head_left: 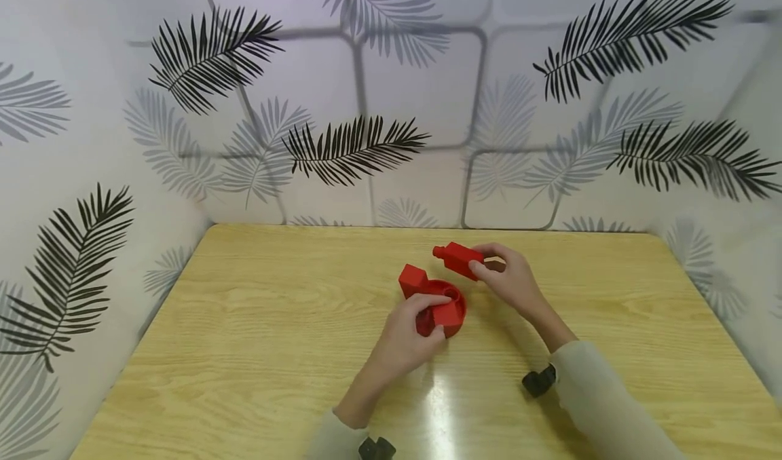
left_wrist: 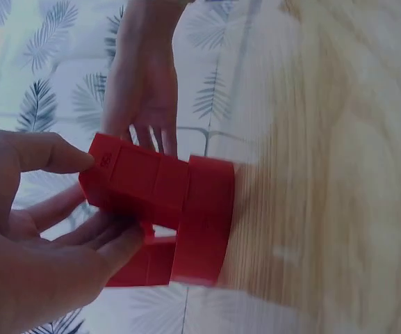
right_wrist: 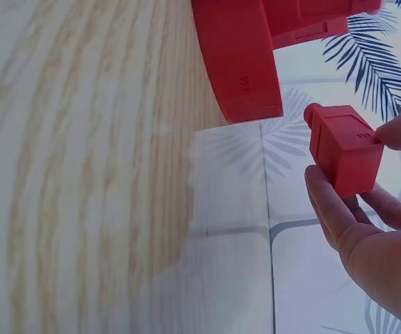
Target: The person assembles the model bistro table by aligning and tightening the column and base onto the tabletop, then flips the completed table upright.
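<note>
A round red base (head_left: pixel 462 302) stands on the table, with one red rectangular block (head_left: pixel 413 278) upright at its far left. My left hand (head_left: pixel 397 341) pinches a second red block (head_left: pixel 448 317) that stands on the near right part of this base; its lower end meets the base in the left wrist view. Just to the right and a little farther back, my right hand (head_left: pixel 512 280) holds a loose red bottle-shaped block (head_left: pixel 461 260) between thumb and fingers. This block is raised off the table, its round knob pointing left, apart from the base.
The light wood table (head_left: pixel 244 331) extends around both hands. A white wall (head_left: pixel 415 93) with a leaf pattern borders its back and sides. Dark wrist cameras (head_left: pixel 539 381) sit on both sleeves.
</note>
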The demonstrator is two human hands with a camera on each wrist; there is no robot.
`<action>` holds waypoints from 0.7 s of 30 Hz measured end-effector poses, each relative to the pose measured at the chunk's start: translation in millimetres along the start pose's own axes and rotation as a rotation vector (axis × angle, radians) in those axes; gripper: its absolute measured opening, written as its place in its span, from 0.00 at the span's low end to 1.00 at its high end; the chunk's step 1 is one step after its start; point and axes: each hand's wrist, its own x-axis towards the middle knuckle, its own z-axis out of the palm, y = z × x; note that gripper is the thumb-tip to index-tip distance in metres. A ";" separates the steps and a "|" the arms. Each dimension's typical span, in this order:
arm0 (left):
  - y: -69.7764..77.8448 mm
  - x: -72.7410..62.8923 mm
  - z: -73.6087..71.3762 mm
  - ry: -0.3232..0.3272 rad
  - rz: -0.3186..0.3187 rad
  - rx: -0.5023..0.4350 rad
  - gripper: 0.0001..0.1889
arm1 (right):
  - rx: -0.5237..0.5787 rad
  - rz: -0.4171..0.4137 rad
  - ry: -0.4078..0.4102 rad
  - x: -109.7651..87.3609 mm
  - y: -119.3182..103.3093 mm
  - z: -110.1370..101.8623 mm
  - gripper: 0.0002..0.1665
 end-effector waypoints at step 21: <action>-5.2 1.2 -18.9 0.045 -0.041 -0.120 0.24 | 0.204 -0.054 0.191 -36.6 -5.7 -11.7 0.23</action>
